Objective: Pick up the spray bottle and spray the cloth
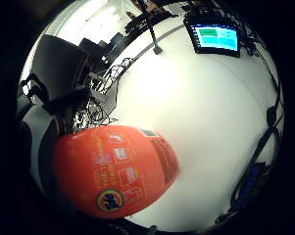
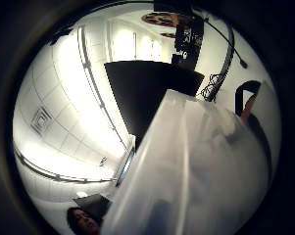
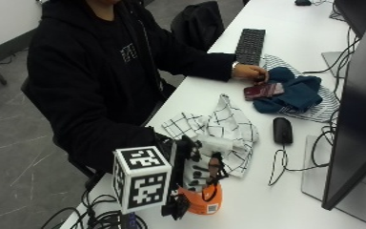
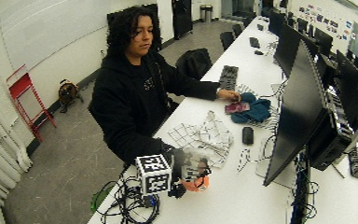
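The spray bottle (image 3: 203, 199) has an orange lower body and a pale translucent top, and stands upright near the table's front edge. My gloved right hand (image 3: 192, 169) grips it, with the fingers (image 3: 215, 168) curled round its upper part. Whether its base touches the table I cannot tell. Its orange body (image 1: 115, 169) fills much of the little finger side palm view, and its translucent part (image 2: 201, 171) fills the thumb side palm view. The white cloth (image 3: 224, 126) with a black grid lies crumpled on the table just beyond the bottle. In the wide outside view the bottle (image 4: 196, 183) sits before the cloth (image 4: 203, 135).
A black mouse (image 3: 282, 130) lies right of the cloth, with a large monitor (image 3: 360, 109) beyond it. Farther back are a blue cloth (image 3: 294, 93), a maroon wallet-like item (image 3: 263, 90) under the bare left hand (image 3: 249, 72), and a keyboard (image 3: 251, 45). Cables (image 3: 100, 217) crowd the front corner.
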